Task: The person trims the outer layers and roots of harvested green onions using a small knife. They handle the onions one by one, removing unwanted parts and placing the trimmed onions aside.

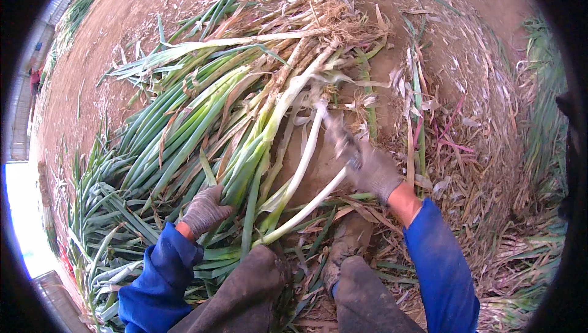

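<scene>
My left hand (206,209), in a grey knit glove, is closed around the green leaves of Welsh onions (239,172). From there their pale stalks slant up and right towards the roots. My right hand (374,167), also gloved, is blurred beside the white ends of two loose stalks, one a curved stalk (310,144) and one a lower stalk (312,209). What its fingers hold is lost in the blur. A thick heap of unpeeled onions (183,117) lies beyond and left of my hands, its tangled roots (344,25) at the upper right.
Dry husks and leaf scraps (477,167) litter the earth floor (124,25) on the right. More onion greens (544,112) lie along the right rim, and another row of greens (85,0) at the upper left. My knees (257,273) and a muddy shoe (342,246) are close below.
</scene>
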{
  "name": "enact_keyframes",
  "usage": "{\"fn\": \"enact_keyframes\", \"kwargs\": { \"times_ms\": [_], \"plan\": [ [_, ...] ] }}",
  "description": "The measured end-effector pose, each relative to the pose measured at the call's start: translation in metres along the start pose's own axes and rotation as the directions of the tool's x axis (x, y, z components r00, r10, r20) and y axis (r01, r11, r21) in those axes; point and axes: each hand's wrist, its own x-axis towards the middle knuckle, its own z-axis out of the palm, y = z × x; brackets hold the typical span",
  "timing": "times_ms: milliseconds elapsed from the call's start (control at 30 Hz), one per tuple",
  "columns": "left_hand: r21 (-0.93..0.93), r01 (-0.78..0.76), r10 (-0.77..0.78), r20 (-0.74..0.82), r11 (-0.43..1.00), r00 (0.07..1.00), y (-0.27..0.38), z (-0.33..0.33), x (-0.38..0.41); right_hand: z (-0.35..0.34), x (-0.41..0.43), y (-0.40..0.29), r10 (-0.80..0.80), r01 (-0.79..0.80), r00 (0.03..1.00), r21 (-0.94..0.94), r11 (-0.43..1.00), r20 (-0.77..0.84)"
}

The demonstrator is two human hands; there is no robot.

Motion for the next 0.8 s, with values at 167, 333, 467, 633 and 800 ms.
{"fn": "enact_keyframes", "kwargs": {
  "times_ms": [167, 333, 467, 633, 800],
  "plan": [
    [0.009, -0.049, 0.049, -0.027, 0.999, 0.998, -0.002, 0.003, 0.000, -0.027, 0.035, 0.000, 0.126, -0.128, 0.990, -0.035, 0.991, -0.067],
    [0.077, 0.044, -0.051, 0.099, 0.996, 0.994, 0.018, -0.013, 0.003, -0.034, 0.042, -0.002, 0.122, -0.117, 0.989, 0.060, 0.991, -0.085],
    [-0.173, 0.008, -0.044, -0.207, 0.985, 0.977, 0.024, -0.022, 0.018, -0.006, 0.001, -0.020, -0.064, 0.063, 0.998, 0.077, 0.995, 0.002],
    [0.113, -0.047, 0.091, -0.419, 0.992, 0.904, 0.020, -0.007, 0.059, 0.026, -0.034, -0.035, -0.272, 0.271, 0.940, 0.031, 0.962, 0.206],
    [0.298, 0.092, 0.079, -0.514, 0.950, 0.854, 0.031, 0.008, 0.079, 0.029, -0.033, -0.048, -0.172, 0.204, 0.947, -0.095, 0.974, 0.271]
  ]
}}
